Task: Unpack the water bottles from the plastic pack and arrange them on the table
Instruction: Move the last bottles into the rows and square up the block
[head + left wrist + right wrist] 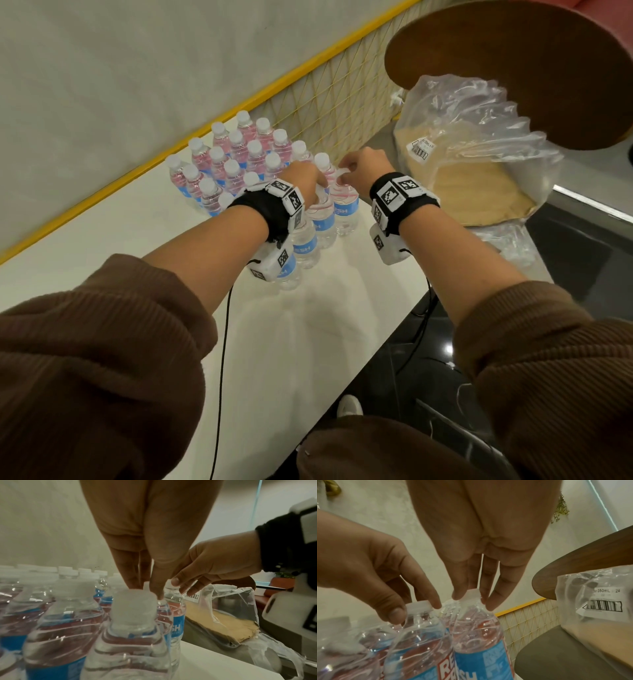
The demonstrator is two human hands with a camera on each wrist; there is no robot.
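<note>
Several clear water bottles [236, 161] with white caps and blue labels stand grouped on the white table [308, 342]. My left hand [317, 186] pinches the cap of one bottle [322, 219] at the group's right end. In the right wrist view its thumb and fingers [397, 614] curl round that cap. Beside it, my right hand [346, 173] pinches the cap of the rightmost bottle [346, 209], with fingertips [491, 604] on both sides of the cap. Both bottles are upright. The empty plastic pack [472, 137] lies crumpled to the right.
The pack wrap holds a cardboard tray [479, 192] and rests on a seat beside the table. A round wooden tabletop [531, 61] overhangs it. A yellow-edged wire grid [342, 102] runs behind the bottles. Dark floor lies off the table's right edge.
</note>
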